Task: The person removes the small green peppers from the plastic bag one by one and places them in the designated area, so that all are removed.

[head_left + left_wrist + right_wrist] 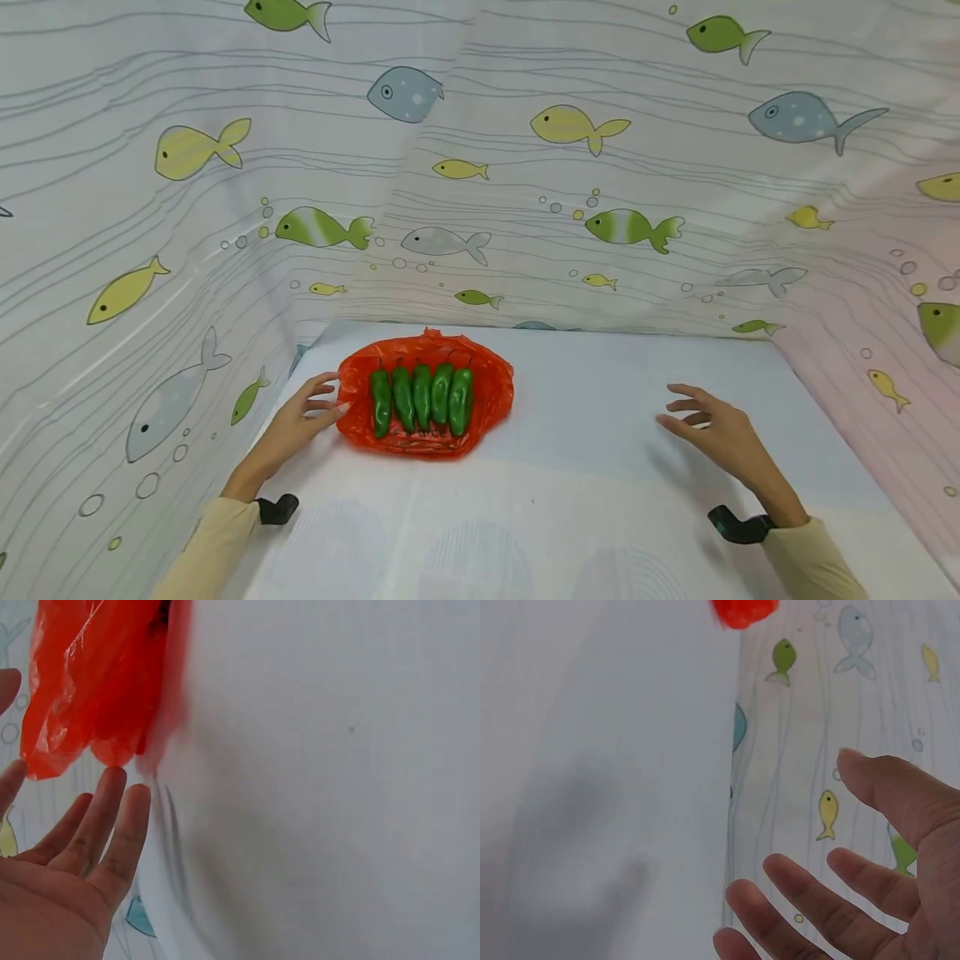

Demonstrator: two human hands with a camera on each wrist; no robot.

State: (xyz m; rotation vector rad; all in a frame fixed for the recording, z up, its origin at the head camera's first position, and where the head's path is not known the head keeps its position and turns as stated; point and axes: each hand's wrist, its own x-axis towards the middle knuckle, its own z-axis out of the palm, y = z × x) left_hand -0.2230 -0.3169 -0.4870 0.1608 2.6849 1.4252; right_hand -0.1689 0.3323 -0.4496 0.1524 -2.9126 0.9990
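Peppers lie on a bag on the table, between the nearer left hand and the right hand, farther off.

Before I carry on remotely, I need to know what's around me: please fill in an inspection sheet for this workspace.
Surface: white tabletop, faint arch shapes along its near part.
Job's things: five green peppers side by side on a red plastic bag, left of centre.
Clutter: nothing seen beyond a small dark speck.
Grips: left grip at the bag's left edge, fingers relaxed, contact unclear; right grip toward the right side, fingers relaxed, holding nothing.
Cables: nothing seen.
Surroundings: fish-print sheeting behind and on both sides, pinkish at right.
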